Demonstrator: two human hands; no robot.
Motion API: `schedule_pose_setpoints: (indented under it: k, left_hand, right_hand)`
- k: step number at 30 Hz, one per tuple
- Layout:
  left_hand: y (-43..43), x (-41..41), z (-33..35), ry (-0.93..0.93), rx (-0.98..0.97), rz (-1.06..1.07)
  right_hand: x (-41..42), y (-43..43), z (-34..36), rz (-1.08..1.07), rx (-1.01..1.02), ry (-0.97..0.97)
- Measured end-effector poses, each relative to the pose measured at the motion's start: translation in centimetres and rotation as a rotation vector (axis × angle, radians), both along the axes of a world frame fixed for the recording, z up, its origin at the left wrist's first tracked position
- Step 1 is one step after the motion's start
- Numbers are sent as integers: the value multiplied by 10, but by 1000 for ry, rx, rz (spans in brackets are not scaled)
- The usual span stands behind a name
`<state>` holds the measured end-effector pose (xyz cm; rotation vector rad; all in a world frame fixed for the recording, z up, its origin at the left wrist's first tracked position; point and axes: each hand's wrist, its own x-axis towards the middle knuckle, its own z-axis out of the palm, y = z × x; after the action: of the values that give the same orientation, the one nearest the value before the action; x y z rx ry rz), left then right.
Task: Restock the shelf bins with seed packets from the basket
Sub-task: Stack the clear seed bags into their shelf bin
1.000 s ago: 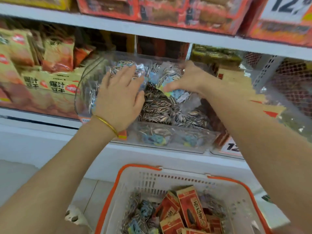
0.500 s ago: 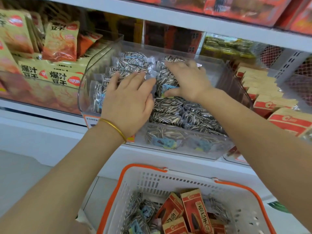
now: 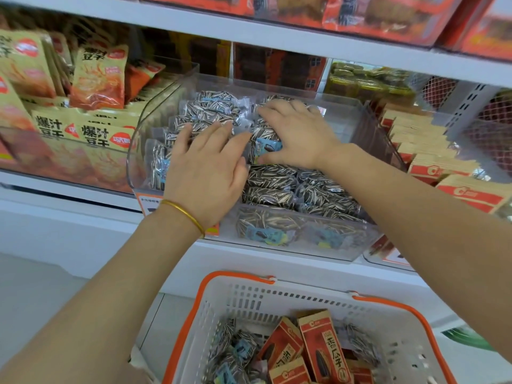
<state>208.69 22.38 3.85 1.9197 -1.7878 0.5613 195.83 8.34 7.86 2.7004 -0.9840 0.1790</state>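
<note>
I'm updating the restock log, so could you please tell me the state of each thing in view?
Clear bin: open-topped, nearly full of seed packets.
Left hand: fingers straight, resting flat on the packets.
Right hand: fingers spread, pressing on the packets.
Basket: partly filled with more packets and red boxes.

Left hand [image 3: 205, 173] and right hand [image 3: 299, 134] flat, fingers outstretched.

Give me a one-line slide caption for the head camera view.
Left hand and right hand rest on seed packets in the clear shelf bin, above a basket holding more.
</note>
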Motion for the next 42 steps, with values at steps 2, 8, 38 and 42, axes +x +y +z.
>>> schedule_pose_setpoints:
  k: [2,8,38,42]
  left_hand:
    - [0,0,1,4,7,-1]
    - [1,1,2,46,14,-21]
    - [114,-6,-104,-278,1185,-290]
    - [123,2,-109,-268,1206,-245]
  right_hand:
    - [-3,0,-2,2,-15,-10]
    - [-8,4,1,-10,-69,-47]
    - [-15,161,-369,-405,1081,168]
    - [-7,160,-393,-504,1023,220]
